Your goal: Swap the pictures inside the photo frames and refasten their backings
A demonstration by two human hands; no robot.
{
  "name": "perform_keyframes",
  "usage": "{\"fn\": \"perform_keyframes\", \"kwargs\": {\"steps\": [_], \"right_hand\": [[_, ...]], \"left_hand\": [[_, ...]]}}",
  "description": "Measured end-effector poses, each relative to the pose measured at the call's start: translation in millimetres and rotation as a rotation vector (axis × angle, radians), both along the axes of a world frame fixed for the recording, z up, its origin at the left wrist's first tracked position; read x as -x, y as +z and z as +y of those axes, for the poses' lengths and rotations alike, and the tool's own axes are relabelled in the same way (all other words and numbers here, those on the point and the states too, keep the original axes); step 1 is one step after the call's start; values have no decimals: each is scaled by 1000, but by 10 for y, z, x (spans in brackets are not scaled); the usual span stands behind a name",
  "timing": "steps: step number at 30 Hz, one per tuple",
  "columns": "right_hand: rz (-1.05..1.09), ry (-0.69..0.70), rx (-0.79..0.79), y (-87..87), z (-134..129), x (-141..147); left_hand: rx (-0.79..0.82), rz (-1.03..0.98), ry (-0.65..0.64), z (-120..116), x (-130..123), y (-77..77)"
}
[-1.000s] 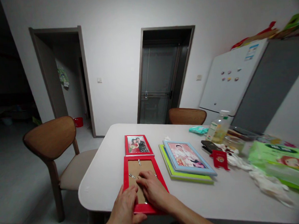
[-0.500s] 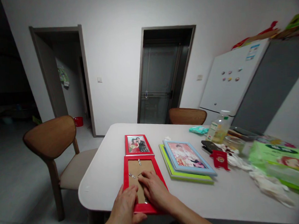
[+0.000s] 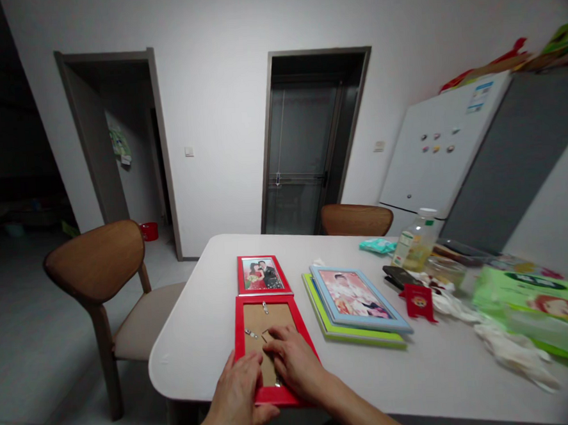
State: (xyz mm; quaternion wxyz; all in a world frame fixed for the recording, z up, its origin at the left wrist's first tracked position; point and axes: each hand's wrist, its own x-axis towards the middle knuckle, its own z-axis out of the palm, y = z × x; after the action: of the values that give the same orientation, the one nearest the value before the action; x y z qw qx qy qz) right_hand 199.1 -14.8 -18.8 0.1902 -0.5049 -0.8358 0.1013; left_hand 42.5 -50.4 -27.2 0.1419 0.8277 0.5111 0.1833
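Observation:
A red picture frame lies face down on the table, its brown backing board showing with small metal clips near the edges. My left hand grips the frame's lower left corner, fingers across the side and thumb along the near edge. On the backing, the fingers of my right hand are bent and pressed together beside a thin dark angled mark at the board's middle; what they hold is hidden. Touching the frame's far edge is a second red frame, face up with a photo of two people.
To the right lie stacked frames, a light blue one over a green one. Beyond them are a phone, a red paper piece, a bottle, crumpled tissues and a green tissue pack. A chair stands left.
My right fingertips have shifted slightly on the backing, and more of the thin angled mark shows beside them. My left hand stays on the frame's corner.

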Motion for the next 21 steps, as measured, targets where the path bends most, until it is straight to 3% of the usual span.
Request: {"fn": "perform_keyframes", "kwargs": {"steps": [11, 21], "right_hand": [[61, 14, -21, -29, 49, -32], [79, 81, 57, 85, 136, -111]], "left_hand": [[-17, -12, -11, 34, 12, -56], [-36, -51, -26, 17, 28, -48]]}}
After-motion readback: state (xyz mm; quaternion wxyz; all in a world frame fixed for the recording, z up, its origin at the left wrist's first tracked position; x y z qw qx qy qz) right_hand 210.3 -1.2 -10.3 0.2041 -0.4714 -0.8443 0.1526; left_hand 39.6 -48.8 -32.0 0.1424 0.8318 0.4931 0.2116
